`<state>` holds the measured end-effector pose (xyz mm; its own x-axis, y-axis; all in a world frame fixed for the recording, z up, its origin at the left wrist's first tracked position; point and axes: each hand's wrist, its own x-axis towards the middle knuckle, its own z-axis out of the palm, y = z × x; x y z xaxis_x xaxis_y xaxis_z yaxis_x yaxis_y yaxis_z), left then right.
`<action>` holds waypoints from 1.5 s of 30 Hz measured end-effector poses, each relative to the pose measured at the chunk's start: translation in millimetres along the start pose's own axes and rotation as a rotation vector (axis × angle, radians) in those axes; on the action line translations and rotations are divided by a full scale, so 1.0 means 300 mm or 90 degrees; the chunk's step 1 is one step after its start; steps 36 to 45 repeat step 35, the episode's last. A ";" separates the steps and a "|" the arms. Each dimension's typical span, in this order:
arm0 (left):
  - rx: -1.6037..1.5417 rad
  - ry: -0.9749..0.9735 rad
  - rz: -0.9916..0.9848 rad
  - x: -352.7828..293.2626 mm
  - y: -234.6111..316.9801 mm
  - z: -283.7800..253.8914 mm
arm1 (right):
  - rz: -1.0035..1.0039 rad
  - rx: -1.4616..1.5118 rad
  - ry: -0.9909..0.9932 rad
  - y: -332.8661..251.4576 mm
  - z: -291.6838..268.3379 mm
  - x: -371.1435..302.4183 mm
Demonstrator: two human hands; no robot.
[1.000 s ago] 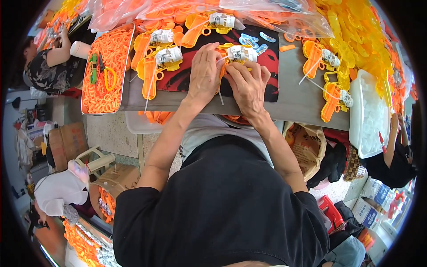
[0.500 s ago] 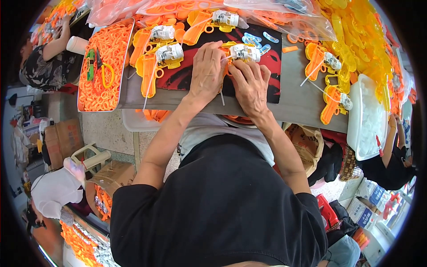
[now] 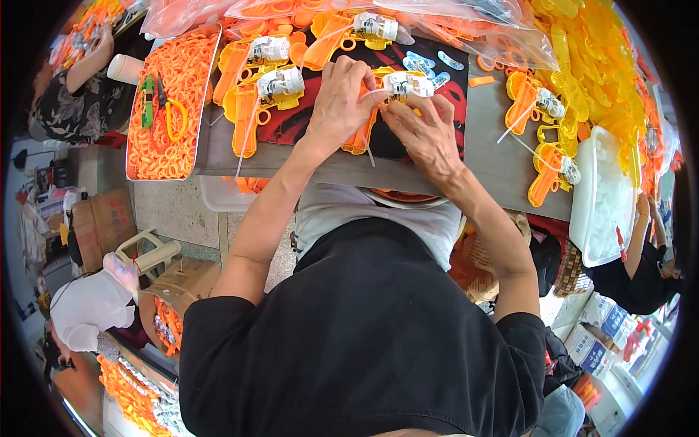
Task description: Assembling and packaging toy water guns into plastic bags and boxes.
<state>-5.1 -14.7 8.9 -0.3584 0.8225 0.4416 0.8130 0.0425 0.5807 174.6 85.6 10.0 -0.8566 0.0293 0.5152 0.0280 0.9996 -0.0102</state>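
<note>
A half-built toy gun (image 3: 360, 137), with a yellow shell, an orange grip and a white cylinder mechanism (image 3: 408, 85), lies on a dark red-and-black mat (image 3: 291, 125). My left hand (image 3: 341, 102) is closed at its upper left, thumb and fingers pinched by the orange grip. On the other side my right hand (image 3: 426, 131) bends its fingers against the shell just under the white cylinder. Its fingertips are partly hidden. A pale thin strip hangs below the grip. Similar toy guns (image 3: 247, 116) lie to the left, others (image 3: 550, 171) to the right.
At left stands a tray (image 3: 195, 149) of orange rings, with green-and-yellow cutters (image 3: 154, 109) on top. Blue stickers (image 3: 421, 64) lie at the mat's far edge. Yellow shells (image 3: 590, 65) heap up at right, beside a white tub (image 3: 604, 197) of clear parts. Co-workers sit on both sides.
My right hand has shifted right and slightly down, its elbow swinging outward. More of the toy gun's orange grip now shows between my hands. The whole view has moved a little.
</note>
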 end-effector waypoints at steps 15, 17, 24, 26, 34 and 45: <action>0.149 0.051 0.046 -0.041 0.114 -0.019 | 0.378 0.168 0.198 0.067 0.015 0.089; 0.171 -0.016 0.071 -0.095 0.167 -0.048 | 0.352 0.277 0.096 0.084 0.068 0.051; -0.026 -0.109 -0.002 -0.209 0.163 0.012 | 0.394 0.165 0.112 -0.013 -0.018 -0.006; -0.244 -0.136 -0.051 -0.198 0.204 0.033 | 0.435 0.091 0.160 -0.034 -0.077 -0.054; -0.084 -0.089 0.247 0.253 0.119 0.247 | 0.415 0.009 0.002 0.002 -0.109 -0.163; -0.003 -0.135 0.288 0.300 0.109 0.273 | 0.404 0.003 0.026 0.012 -0.093 -0.161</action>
